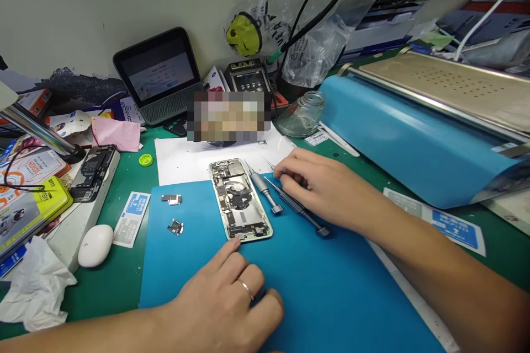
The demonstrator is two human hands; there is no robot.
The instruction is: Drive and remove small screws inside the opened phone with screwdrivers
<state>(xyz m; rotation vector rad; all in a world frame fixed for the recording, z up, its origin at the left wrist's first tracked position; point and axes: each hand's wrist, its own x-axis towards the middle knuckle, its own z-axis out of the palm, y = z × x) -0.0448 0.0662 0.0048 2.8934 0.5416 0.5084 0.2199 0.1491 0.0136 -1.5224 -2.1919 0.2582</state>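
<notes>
An opened phone (242,204) with bare inner parts lies face up on a blue mat (331,287). My left hand (232,298) rests before it, index finger stretched to the phone's lower edge and the other fingers loosely bent, holding nothing. Beside the phone lie a silver screwdriver (265,190) and a dark screwdriver (300,208). Just above these, my right hand (318,182) has its fingers closed at a third thin screwdriver (270,165); only its tip shows, the handle being hidden. Two small circuit boards, one upper (171,199) and one lower (176,226), sit left on the mat.
A white paper sheet (182,160) lies behind the mat. Farther back are a smart display (159,74), a glass jar (304,116) and a blurred patch. A machine with a blue cover (393,138) stands right. Boxes, a white earbud case (95,245) and crumpled tissue (39,284) are left.
</notes>
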